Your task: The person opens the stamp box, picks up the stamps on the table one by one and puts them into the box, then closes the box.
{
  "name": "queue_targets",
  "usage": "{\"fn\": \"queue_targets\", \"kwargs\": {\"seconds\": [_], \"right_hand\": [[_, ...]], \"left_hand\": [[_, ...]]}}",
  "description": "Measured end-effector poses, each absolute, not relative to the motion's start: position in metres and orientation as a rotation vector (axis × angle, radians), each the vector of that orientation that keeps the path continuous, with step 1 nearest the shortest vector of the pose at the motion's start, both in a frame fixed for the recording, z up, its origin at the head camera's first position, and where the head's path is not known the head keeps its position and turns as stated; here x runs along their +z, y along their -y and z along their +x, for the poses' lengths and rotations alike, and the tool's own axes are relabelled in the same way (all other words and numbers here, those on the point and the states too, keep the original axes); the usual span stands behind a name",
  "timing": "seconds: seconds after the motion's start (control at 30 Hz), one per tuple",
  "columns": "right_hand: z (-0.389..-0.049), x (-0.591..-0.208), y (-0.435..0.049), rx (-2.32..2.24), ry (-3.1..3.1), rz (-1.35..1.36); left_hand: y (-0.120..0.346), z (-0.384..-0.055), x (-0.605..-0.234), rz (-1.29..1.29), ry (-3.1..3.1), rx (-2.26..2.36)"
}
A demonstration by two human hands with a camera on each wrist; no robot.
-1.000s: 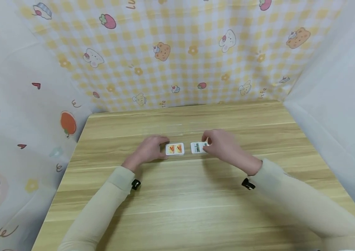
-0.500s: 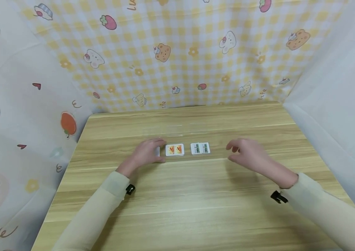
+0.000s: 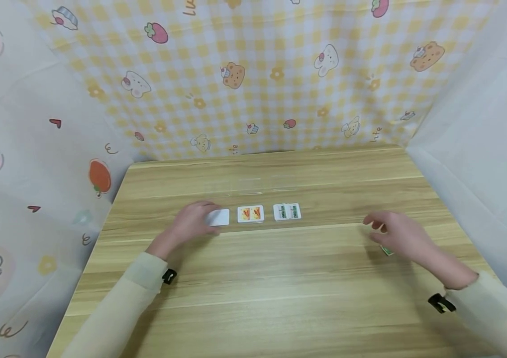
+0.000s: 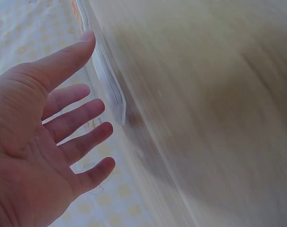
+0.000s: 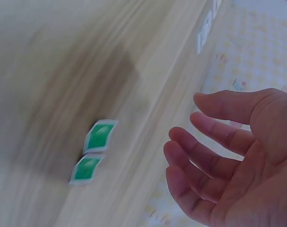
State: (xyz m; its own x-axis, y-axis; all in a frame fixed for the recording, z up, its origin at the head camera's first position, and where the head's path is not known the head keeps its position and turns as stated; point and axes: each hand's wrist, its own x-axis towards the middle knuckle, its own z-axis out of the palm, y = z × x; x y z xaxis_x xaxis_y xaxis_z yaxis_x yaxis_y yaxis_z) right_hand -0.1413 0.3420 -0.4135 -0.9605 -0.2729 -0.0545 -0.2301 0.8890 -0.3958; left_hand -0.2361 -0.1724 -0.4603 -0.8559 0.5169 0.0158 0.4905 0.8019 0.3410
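Observation:
My left hand (image 3: 192, 220) is low over the table with its fingers spread and relaxed, partly covering a blank white card (image 3: 220, 217). In the left wrist view the card edge (image 4: 110, 78) lies beyond the thumb and fingertips. To its right are a white card with two orange-red pictures (image 3: 251, 214) and white cards with green-and-white pictures (image 3: 286, 211). My right hand (image 3: 398, 234) hovers at the right of the table, fingers loosely bent and holding nothing. Beneath it are two small green cards with white borders (image 5: 100, 136), mostly hidden in the head view.
Thin transparent plastic pieces (image 3: 250, 186) lie behind the row of cards. A wooden table (image 3: 253, 288) carries everything. A yellow checked curtain (image 3: 275, 99) hangs at its back edge, with white cloth (image 3: 472, 119) on the right side.
From the green-and-white cards my right hand has moved right and toward me. My left hand has slid left from beside the orange-red card, and the white card and a green card now show.

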Motion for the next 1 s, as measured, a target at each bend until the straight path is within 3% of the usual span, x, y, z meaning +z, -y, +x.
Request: {"fn": "queue_targets", "kwargs": {"seconds": [0.33, 1.0], "right_hand": [[-0.127, -0.428, -0.372, -0.498, -2.927, -0.352], [-0.121, -0.445, -0.376, -0.456, -2.884, -0.301]], "left_hand": [[0.193, -0.234, -0.462, 0.739, -2.888, 0.581], [0.206, -0.234, -0.467, 0.648, -2.813, 0.614]]}}
